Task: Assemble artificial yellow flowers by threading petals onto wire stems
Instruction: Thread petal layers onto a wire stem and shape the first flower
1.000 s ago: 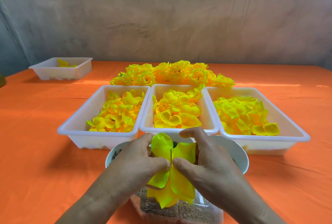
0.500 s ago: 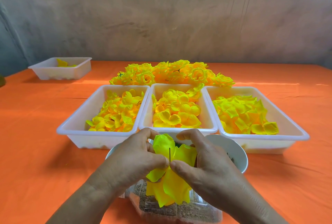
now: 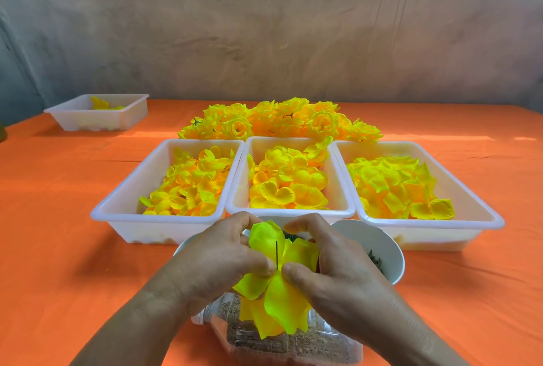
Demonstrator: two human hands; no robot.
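Just in front of the middle tray (image 3: 289,213), on the camera side: a yellow petal piece (image 3: 282,295) pinched from both sides, left hand (image 3: 217,262) gripping the left lobes between thumb and curled fingers, right hand (image 3: 340,274) gripping the right lobes the same way, thumb tips nearly touching at the centre. Poking up through that centre, a thin dark wire stem (image 3: 276,254), upright, its tip short of the middle tray's near rim. Lime-yellow upper lobes fanned toward the tray, deeper yellow lower lobes hanging toward the camera. Under the hands and just in front of the middle tray, a white bowl (image 3: 382,245) with small dark green bits inside, largely hidden behind the right hand. Nearer the camera than the bowl, a clear plastic container (image 3: 264,345) with brownish contents, partly covered by the hanging lobes. In the middle tray itself, a heap of rounded yellow-orange petal pieces. Right against its left side, the left tray (image 3: 147,230), full of smaller yellow petal pieces; right against its right side, the right tray (image 3: 426,235), holding flatter lime-yellow ones. Directly behind the middle tray, a heap of finished yellow flowers (image 3: 279,121) on the orange tablecloth (image 3: 58,248), one bloom drooping over the tray's far right corner. Well apart from the middle tray, off to the back left, a small white tray (image 3: 123,118) with a few yellow pieces inside. Behind everything, a grey-brown wall (image 3: 264,27)
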